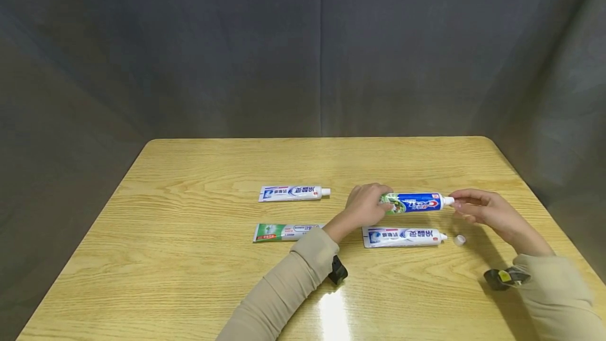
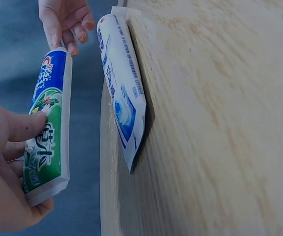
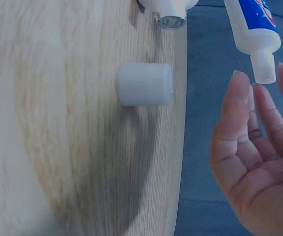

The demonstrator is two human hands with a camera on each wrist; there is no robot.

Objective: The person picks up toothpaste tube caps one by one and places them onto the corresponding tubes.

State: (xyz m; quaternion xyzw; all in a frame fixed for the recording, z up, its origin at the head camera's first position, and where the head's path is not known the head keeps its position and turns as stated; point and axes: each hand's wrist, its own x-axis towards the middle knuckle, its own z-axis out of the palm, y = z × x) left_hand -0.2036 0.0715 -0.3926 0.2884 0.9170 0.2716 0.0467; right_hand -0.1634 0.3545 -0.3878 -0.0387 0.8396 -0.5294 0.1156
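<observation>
The left hand [image 1: 366, 204] grasps the green rear end of the blue-and-green Crest toothpaste tube [image 1: 418, 202], thumb against the printed face. The tube is raised above the wooden tabletop [image 1: 189, 267] and extends from the left fingers toward the right fingers. The right hand [image 1: 490, 214] is relaxed, fingers positioned around the tube's white tip [image 3: 264, 69]; contact cannot be confirmed. A loose white cap [image 3: 143, 84] lies near the right fingers, on the person's side. Beside it, an uncapped white-and-blue toothpaste tube [image 1: 402, 237] lies nearer the person than both hands' fingers. A green-and-white tube [image 1: 284, 232], partly hidden by the left forearm [image 1: 289, 283], and a second white-and-blue tube [image 1: 290, 193] lie left of the left fingers.
</observation>
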